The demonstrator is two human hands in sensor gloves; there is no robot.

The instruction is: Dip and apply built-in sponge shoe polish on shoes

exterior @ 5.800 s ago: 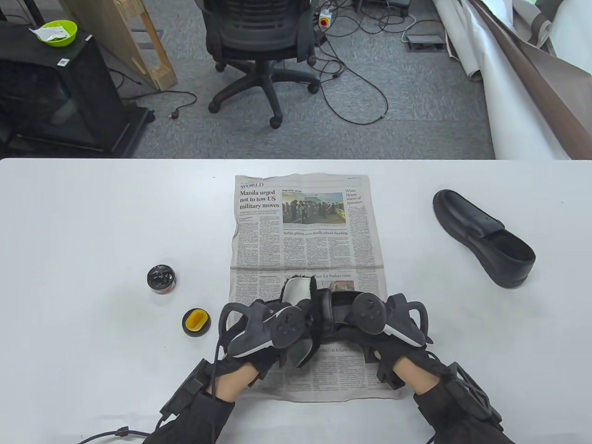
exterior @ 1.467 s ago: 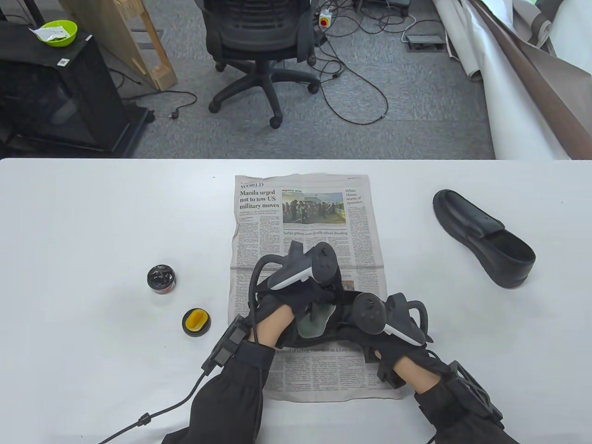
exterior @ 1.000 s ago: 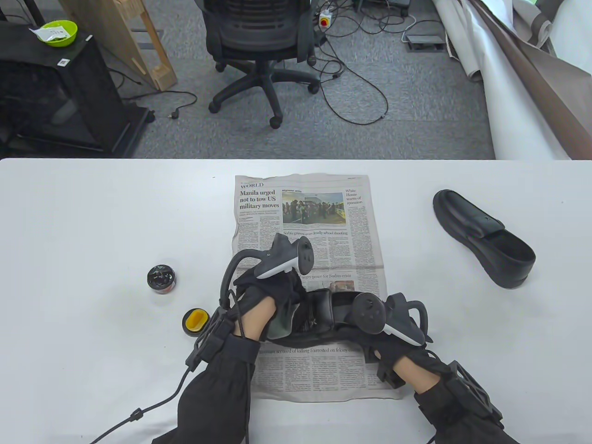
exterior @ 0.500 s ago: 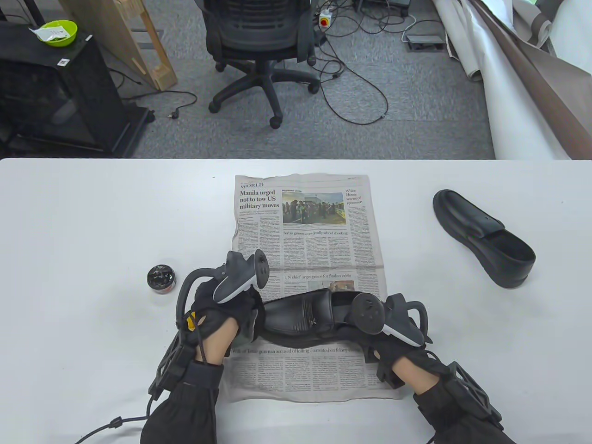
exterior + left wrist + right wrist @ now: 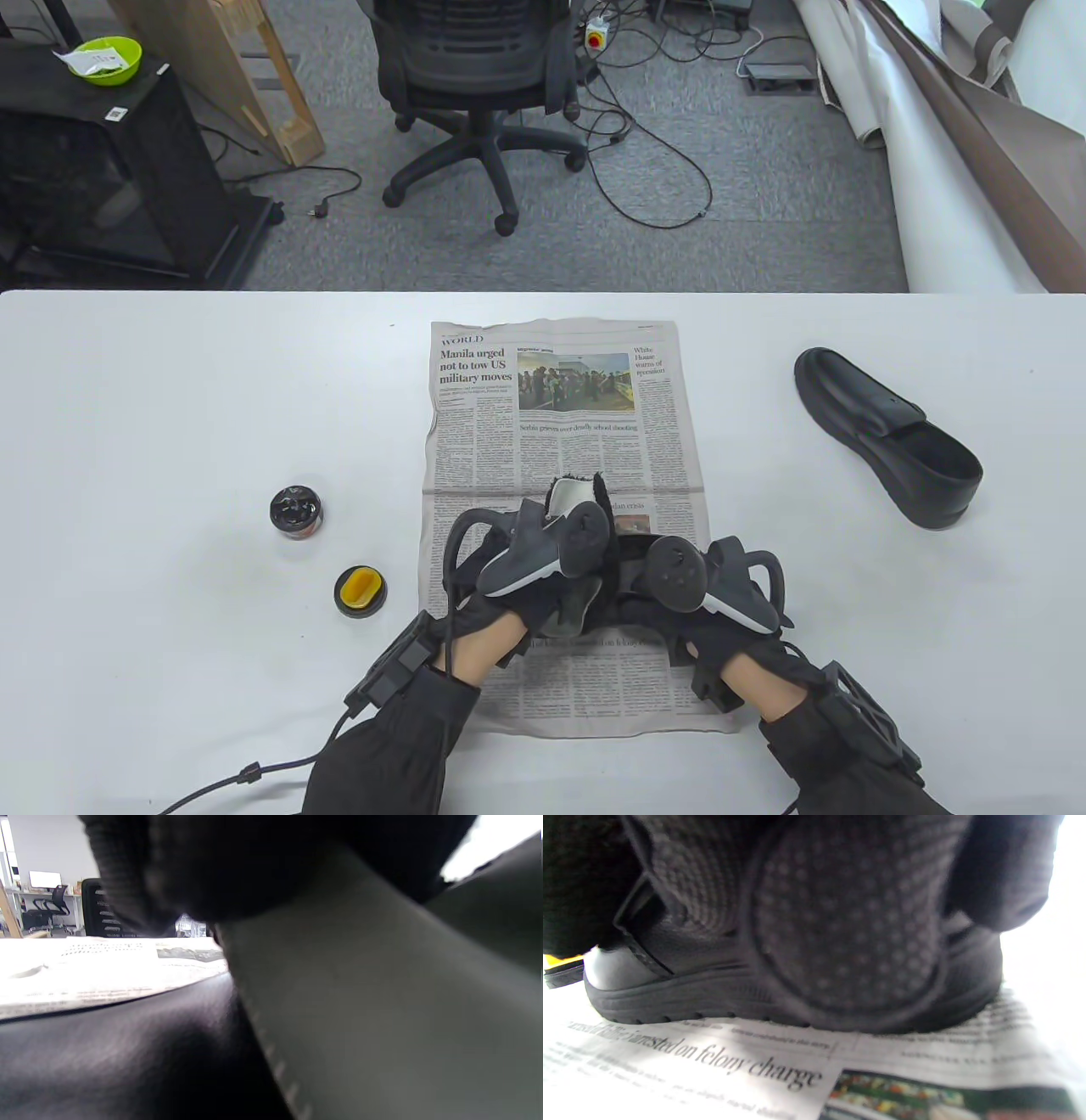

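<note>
We work on the black leather slip-on shoe (image 5: 628,567) that lies on its sole on the spread sheet of newspaper (image 5: 560,407), near the front edge of the white table (image 5: 170,407). Our right hand (image 5: 721,594) grasps this shoe at the heel end; in the right wrist view the dotted glove fingers (image 5: 840,925) curl around the back of the shoe and hold it down on the paper. Our left hand (image 5: 543,577) is over the toe part and holds a grey-white cloth with a dark fluffy edge (image 5: 570,501), which it presses on the leather; in the left wrist view the grey cloth (image 5: 382,1005) lies directly on the black upper (image 5: 106,1060). The small round black tin of polish (image 5: 296,510) stands open at the left, and the round black lid with the yellow built-in sponge (image 5: 361,591) lies just beside the newspaper, apart from both hands. The second black shoe (image 5: 887,437) waits far at the right. We judge that the shoe is light and a little flexible, with a smooth upper that can slide under rubbing, so the firm heel is the good place to hold it. The lid is small and light; we think its rim is the place to pinch it.
</note>
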